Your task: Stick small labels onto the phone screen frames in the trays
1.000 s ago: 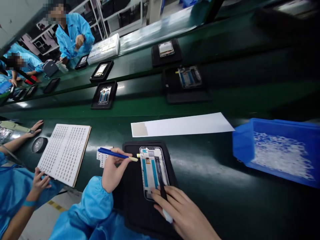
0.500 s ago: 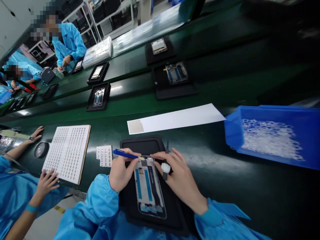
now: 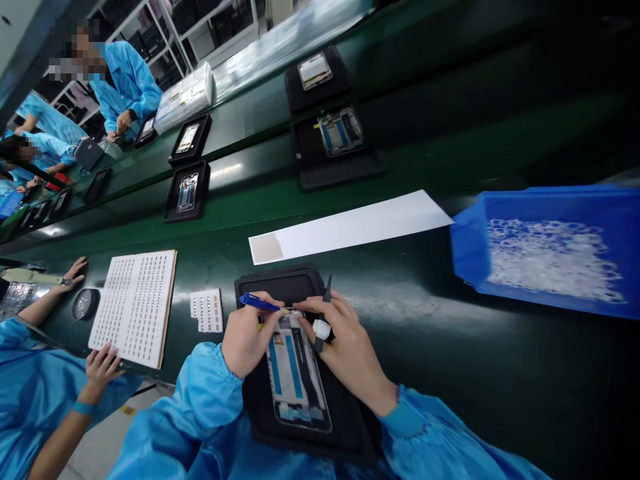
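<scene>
My left hand (image 3: 246,340) is closed round a blue pen-like tool (image 3: 259,303), whose pale tip meets the top edge of an opened phone frame (image 3: 295,380). The frame has blue strips inside and lies on a black tray (image 3: 345,427). My right hand (image 3: 353,347) keeps black tweezers (image 3: 327,291) tucked between its fingers, with a white wrapped piece (image 3: 321,329) on them. Its thumb and forefinger tips rest at the frame's top right corner. What they pinch there is too small to make out.
Left of the tray lies a small white card of parts (image 3: 207,311). Beyond it, a co-worker's hand (image 3: 103,365) touches a large white parts sheet (image 3: 133,307). A white paper strip (image 3: 355,227) and blue bin (image 3: 465,273) of clear rings are ahead. More trayed phone frames (image 3: 341,131) stand farther back.
The view has shifted slightly. My left hand's blue tool now lies a little closer to my right hand, at the frame's top edge. Both hands keep their hold.
</scene>
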A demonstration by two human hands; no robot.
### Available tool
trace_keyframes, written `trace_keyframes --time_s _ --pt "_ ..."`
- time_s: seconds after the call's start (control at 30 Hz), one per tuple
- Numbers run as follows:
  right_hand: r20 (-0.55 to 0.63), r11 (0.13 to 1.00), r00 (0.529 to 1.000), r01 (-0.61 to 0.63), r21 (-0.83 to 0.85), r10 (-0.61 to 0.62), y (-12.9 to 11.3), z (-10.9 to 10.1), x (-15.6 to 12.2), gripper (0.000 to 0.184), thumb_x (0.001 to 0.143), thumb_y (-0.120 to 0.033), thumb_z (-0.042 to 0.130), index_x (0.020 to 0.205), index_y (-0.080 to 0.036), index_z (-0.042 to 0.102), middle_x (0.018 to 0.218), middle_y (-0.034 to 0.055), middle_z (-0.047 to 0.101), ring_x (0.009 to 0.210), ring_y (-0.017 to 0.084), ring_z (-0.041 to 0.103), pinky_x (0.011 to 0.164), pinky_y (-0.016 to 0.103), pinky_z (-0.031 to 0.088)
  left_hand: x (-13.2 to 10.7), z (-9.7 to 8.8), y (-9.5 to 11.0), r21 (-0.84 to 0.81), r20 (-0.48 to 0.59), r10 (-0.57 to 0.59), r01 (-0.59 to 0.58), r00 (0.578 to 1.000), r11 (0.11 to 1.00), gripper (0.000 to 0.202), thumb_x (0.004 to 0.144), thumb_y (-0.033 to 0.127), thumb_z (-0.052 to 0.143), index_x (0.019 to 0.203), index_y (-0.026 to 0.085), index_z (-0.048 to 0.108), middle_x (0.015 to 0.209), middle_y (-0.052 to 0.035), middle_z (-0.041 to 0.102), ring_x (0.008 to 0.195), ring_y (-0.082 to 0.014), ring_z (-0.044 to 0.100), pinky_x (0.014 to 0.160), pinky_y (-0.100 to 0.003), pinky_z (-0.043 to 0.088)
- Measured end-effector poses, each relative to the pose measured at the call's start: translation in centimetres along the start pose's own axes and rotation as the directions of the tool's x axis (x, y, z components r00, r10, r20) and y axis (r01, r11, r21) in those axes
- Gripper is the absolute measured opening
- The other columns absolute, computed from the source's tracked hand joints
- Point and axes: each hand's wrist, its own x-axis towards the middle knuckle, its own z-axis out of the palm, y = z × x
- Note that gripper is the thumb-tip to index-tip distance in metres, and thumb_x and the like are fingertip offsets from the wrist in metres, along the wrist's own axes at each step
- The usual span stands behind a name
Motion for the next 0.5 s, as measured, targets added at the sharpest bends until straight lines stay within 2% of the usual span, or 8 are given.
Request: trace_keyframes --time_s 0.1,0.2,0.37,0.5 --pt "0.0 1.0 1.0 0.001 0.001 -0.001 0.0 0.0 -0.1 0.013 0.098 -0.03 0.048 0.107 -0.026 0.055 0.098 0.0039 0.067 0.097 0.024 0.062 0.102 0.053 0.043 0.0 0.0 0.4 0.149 0.005 0.094 -0.093 0.996 0.984 0.01 0.095 0.026 0.049 0.104 0.021 0.051 0.099 -0.0053 0.07 0.092 -0.0186 0.071 0.078 -0.03 0.059" --pt "0.0 1.0 1.0 -0.003 -0.004 0.003 0.0 0.1 -0.2 0.014 0.098 -0.03 0.048 0.109 -0.025 0.054 0.098 0.0044 0.066 0.098 0.024 0.062 0.102 0.054 0.043 0.1 0.1 1.1 0.312 0.079 0.139 -0.157 0.987 0.937 0.014 0.098 0.028 0.044 0.107 0.02 0.051 0.099 -0.0063 0.07 0.087 -0.0195 0.071 0.074 -0.03 0.058" --pt "0.003 0.999 1.0 0.0 -0.043 0.0 0.0 0.1 -0.2 0.013 0.098 -0.029 0.046 0.107 -0.025 0.054 0.098 0.0058 0.066 0.099 0.026 0.062 0.101 0.054 0.044 0.9 -0.1 2.7 0.451 0.228 0.102 -0.198 0.968 0.87 0.02 0.1 0.027 0.036 0.115 0.019 0.047 0.095 -0.0069 0.069 0.084 -0.0211 0.07 0.067 -0.029 0.056" --pt "0.0 0.997 1.0 0.026 -0.079 -0.026 -0.1 0.0 0.0 0.014 0.097 -0.025 0.046 0.109 -0.025 0.053 0.096 0.0055 0.066 0.095 0.025 0.062 0.102 0.054 0.043 1.2 -0.1 3.1 0.504 0.277 0.08 -0.216 0.957 0.836 0.02 0.099 0.023 0.037 0.116 0.02 0.046 0.09 -0.0053 0.067 0.079 -0.022 0.069 0.062 -0.03 0.054"
